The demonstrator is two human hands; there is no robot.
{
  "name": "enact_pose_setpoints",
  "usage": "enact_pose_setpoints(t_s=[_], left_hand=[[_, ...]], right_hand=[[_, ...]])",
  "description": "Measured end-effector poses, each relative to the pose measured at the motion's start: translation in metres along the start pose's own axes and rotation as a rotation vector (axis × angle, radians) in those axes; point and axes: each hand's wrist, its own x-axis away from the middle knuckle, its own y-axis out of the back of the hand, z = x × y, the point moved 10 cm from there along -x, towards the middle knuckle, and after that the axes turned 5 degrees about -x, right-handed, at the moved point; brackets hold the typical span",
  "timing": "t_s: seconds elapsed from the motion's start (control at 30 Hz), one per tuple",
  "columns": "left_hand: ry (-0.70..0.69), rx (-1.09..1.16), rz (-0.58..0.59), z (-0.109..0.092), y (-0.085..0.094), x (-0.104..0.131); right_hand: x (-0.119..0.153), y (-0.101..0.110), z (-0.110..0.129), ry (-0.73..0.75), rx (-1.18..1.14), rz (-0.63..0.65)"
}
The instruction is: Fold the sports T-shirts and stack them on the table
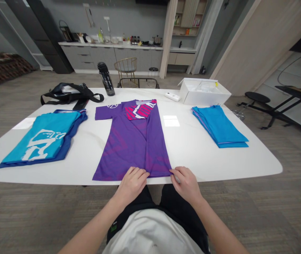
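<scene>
A purple T-shirt (129,144) with a pink and white patterned chest lies on the white table, its collar toward the far side. Its right side is folded inward over the body, while the left sleeve sticks out flat. My left hand (133,183) pinches the bottom hem where the folded edge meets it. At the lower right corner of the hem, my right hand (184,181) also pinches the fabric between thumb and fingers. Both hands are at the table's near edge.
Folded turquoise and dark blue shirts (47,137) lie at left, folded blue garments (219,125) at right. Along the back are a black bag (69,93), a dark bottle (106,79), a white remote-like object (172,96) and a white box (203,92). The table (193,155) has a rounded right corner.
</scene>
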Motion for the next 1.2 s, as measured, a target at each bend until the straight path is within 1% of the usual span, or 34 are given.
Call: enact_pose_setpoints(t_s=[0.13,0.3,0.43,0.53,0.6,0.67,0.83,0.93,1.0,1.07,1.13,1.2], left_hand=[[0.009,-0.034,-0.027,-0.003,0.0,-0.002],[-0.007,-0.094,0.015,-0.009,-0.002,-0.003],[-0.001,-0.106,-0.036,-0.01,0.013,-0.005],[0.008,-0.11,-0.075,-0.008,0.023,-0.007],[0.017,-0.106,-0.086,-0.005,0.026,-0.008],[0.028,-0.102,-0.064,-0.002,0.021,-0.007],[0.045,-0.059,0.08,-0.003,-0.005,0.003],[0.074,0.038,0.112,-0.002,-0.007,0.006],[0.109,0.118,0.11,0.008,-0.001,0.001],[0.138,0.185,0.094,0.024,0.007,-0.01],[0.156,0.233,0.071,0.048,0.014,-0.028],[0.185,0.263,0.059,0.076,0.017,-0.051]], right_hand=[[0.005,-0.003,-0.004,-0.025,-0.002,0.004],[0.009,-0.009,-0.003,-0.014,-0.005,0.04],[0.007,-0.003,0.002,-0.002,0.009,0.003],[0.003,0.0,0.004,-0.052,0.012,-0.037],[0.001,0.0,0.006,-0.082,-0.004,-0.057],[0.0,-0.003,0.008,-0.095,-0.013,-0.056],[0.005,-0.015,0.009,-0.104,-0.005,0.022],[0.007,-0.013,0.008,-0.108,-0.01,0.049],[0.001,-0.01,0.006,-0.107,-0.022,0.067],[-0.013,-0.008,0.0,-0.108,-0.032,0.107],[-0.035,-0.012,-0.01,-0.116,-0.041,0.171],[-0.064,-0.022,-0.019,-0.119,-0.057,0.247]])
